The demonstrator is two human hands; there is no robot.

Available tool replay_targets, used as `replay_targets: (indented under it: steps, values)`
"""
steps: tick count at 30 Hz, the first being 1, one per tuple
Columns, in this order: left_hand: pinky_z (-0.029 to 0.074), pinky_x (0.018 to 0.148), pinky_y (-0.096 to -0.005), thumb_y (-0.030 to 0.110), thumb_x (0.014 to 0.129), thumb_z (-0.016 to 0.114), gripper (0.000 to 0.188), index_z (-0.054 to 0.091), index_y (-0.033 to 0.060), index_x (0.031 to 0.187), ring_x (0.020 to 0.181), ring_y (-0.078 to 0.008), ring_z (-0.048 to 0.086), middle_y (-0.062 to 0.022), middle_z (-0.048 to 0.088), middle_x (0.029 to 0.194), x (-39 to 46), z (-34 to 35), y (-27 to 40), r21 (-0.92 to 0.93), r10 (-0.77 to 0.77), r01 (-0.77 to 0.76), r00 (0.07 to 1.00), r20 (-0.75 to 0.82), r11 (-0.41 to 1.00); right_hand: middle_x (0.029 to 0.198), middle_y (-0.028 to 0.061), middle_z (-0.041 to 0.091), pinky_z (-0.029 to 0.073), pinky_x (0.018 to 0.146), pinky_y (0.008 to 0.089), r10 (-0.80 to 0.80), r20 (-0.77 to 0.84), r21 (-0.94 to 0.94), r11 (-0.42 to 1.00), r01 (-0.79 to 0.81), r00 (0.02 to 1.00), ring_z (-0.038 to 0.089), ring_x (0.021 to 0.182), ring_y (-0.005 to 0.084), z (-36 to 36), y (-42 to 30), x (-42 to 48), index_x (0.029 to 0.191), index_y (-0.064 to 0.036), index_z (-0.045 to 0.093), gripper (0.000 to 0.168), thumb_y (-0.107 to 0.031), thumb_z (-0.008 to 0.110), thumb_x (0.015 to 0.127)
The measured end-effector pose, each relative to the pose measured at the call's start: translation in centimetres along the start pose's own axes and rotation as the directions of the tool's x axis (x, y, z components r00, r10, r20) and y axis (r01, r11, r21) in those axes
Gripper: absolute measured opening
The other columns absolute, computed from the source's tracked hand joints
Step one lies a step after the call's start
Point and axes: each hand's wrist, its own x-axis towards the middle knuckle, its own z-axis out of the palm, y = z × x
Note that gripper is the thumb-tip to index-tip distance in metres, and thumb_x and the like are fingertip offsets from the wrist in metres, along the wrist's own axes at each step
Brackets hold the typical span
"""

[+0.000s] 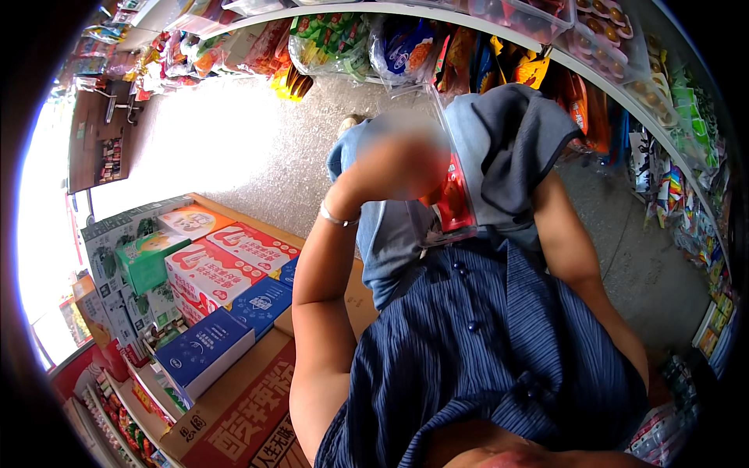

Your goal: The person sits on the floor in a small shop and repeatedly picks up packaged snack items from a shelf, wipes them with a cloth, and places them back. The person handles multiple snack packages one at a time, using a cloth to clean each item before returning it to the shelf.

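A clear plastic box (449, 238) rests across my lap on light blue jeans (380, 245). Inside it lie red packets (457, 205), at the end nearer my body. My left hand (404, 158), blurred in the picture, is over the box close to these packets; its grip cannot be made out. A silver bracelet (335, 217) circles the left wrist. Over my right knee hangs a dark grey cloth (515, 146). The right forearm (564, 222) runs up to that cloth, which hides my right hand (541, 181).
Ahead, bagged snacks (404, 50) hang or stand below a white shelf edge (456, 17), with clear tubs (521, 23) above. On my left are stacked drink cartons (234, 257), a blue box (205, 351) and a large cardboard carton (234, 421). Speckled floor (251, 134) shows between.
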Motion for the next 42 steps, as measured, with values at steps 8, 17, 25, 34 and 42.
replay_targets:
  steps: [8,17,25,34,42]
  values:
    - [0.046,0.056,-0.0407,0.008,0.079,0.059,0.008,0.052,0.0043,0.08,0.065,-0.0385,0.058,-0.0189,0.057,0.067,0.1,1.0,2.8,0.205,-0.047,0.112,0.953,-0.298,0.972,0.09,0.0163,0.067,0.049,0.076,0.0345,0.064,0.254,-0.066,0.997,-0.048,0.965,0.064,0.084,0.0227,9.6,-6.4,-0.4,0.095,0.001,0.062,0.028,-0.015,0.067,0.073]
    - [0.046,0.067,-0.0332,0.01,0.09,0.053,0.011,0.056,-0.0009,0.091,0.074,-0.0262,0.061,-0.0131,0.06,0.079,-0.8,0.0,1.5,-0.101,-0.049,0.029,0.979,-0.2,0.994,0.107,0.0104,0.064,0.045,0.088,0.0309,0.061,0.427,0.101,0.988,-0.114,0.902,0.058,0.099,0.016,7.3,-8.3,-1.0,0.113,-0.001,0.057,0.03,-0.013,0.055,0.086]
    - [0.04,0.092,-0.0245,0.009,0.096,0.048,0.037,0.041,-0.0011,0.13,0.106,-0.0116,0.053,-0.0081,0.058,0.114,-0.5,4.9,-0.3,-0.697,-0.36,0.049,0.88,-0.309,0.716,0.118,0.0088,0.059,0.043,0.094,0.0313,0.096,-0.052,0.073,0.993,-0.092,0.994,0.054,0.109,0.0163,8.4,-6.5,-0.7,0.118,-0.004,0.056,0.035,-0.023,0.058,0.089]
    - [0.042,0.078,-0.0209,0.026,0.097,0.051,0.035,0.048,0.0013,0.123,0.089,-0.0058,0.051,-0.0001,0.056,0.101,0.3,5.4,3.0,-0.944,-0.474,0.187,0.879,0.039,0.27,0.119,0.0079,0.058,0.047,0.09,0.0315,0.52,-0.116,0.566,0.735,-0.374,0.846,0.056,0.107,0.0179,7.6,-3.7,-1.1,0.121,-0.002,0.054,0.036,-0.018,0.058,0.089]
    - [0.042,0.074,-0.0191,0.029,0.101,0.038,0.039,0.046,0.0016,0.127,0.088,-0.0061,0.053,-0.0013,0.059,0.104,1.9,7.1,2.8,-0.837,-0.508,-0.216,0.71,-0.488,0.502,0.122,0.0085,0.057,0.042,0.098,0.0318,0.143,0.056,0.362,0.919,-0.154,0.988,0.053,0.113,0.017,7.9,-5.4,-0.9,0.124,-0.002,0.052,0.036,-0.016,0.055,0.091]
